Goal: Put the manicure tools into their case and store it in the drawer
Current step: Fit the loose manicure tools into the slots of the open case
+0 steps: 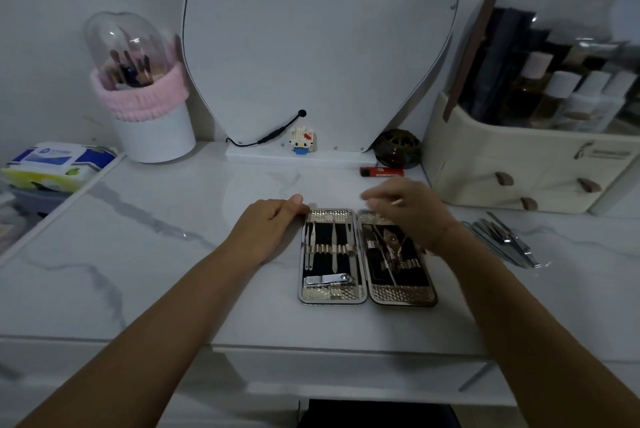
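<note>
Two bare forearms reach in from the near edge over a white marbled worktop (145, 247).

Manicure case (365, 256) lies open flat at centre, both halves up, hinge running front to back. Left half (330, 256): nail clipper (330, 279) strapped across the near end; several slim tools upright under an elastic band beyond it. Right half (398, 257): more thin tools, a few lying crooked across the black lining; the far part is covered by the hand.

Left hand (268, 228) rests on the worktop just beside the case's far-left corner, fingers curled under, thumb tip touching the rim. Nothing in its grip.

Right hand (410, 211) hovers over the far end of the right half, blurred. A thin pale stick-like tool (397, 201) shows at the fingertips; seems pinched there, but blur leaves the grip uncertain.

Right of the case, apart from it: loose pile of metal tools (502, 240) on the worktop.

Further back: red lighter (381, 171), dark round jar (397, 148), small block figure (302, 140), mirror (322, 43) on its base. Far left: wet-wipe packs (57, 164), brush holder with clear dome and pink band (142, 95). Far right: cream cosmetics organiser (519, 164) with small drawers, bottles behind its clear lid.
</note>
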The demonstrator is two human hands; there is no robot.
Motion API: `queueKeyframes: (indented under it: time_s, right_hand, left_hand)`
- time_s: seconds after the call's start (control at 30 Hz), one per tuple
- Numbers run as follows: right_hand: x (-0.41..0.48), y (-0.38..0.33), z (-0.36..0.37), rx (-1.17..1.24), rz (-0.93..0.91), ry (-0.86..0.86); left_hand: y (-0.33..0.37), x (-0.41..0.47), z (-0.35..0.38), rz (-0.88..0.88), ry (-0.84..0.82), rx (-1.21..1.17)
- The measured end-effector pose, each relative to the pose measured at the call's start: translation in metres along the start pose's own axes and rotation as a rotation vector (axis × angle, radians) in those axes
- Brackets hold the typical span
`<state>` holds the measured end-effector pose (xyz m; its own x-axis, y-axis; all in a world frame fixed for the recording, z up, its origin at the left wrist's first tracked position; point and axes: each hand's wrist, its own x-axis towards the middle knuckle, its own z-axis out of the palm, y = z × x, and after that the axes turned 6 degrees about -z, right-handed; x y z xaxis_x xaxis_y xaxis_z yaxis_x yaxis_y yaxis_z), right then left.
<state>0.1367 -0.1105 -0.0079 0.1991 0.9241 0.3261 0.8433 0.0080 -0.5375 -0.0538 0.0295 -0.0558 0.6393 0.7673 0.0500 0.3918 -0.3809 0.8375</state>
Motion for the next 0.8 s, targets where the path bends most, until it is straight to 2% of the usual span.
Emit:
queueKeyframes:
  time_s: [0.1, 0.17, 0.37, 0.63, 0.7, 0.8]
  right_hand:
    - [-0.027, 0.034, -0.037, -0.058, 0.232, 0.182]
    - [-0.043, 0.054, -0.054, -0.131, 0.343, 0.208]
    - [-0.049, 0.074, -0.057, -0.255, 0.444, 0.022]
    - [-0.037, 0.065, -0.055, -0.308, 0.399, -0.132]
    - [-0.036, 0.060, -0.054, -0.241, 0.333, -0.029]
    - [-0.031, 0.047, -0.051, 0.205, 0.318, 0.154]
  left_hand:
    - [0.001, 0.000, 0.000, 0.001, 0.000, 0.002]
    - [0.002, 0.000, 0.001, -0.004, 0.011, -0.004]
    - [0.001, 0.000, 0.004, -0.039, 0.031, -0.050]
    - [-0.001, -0.001, 0.004, -0.031, 0.028, -0.074]
    - [0.000, -0.001, 0.004, -0.024, 0.032, -0.065]
    - [0.001, -0.001, 0.004, -0.024, 0.034, -0.048]
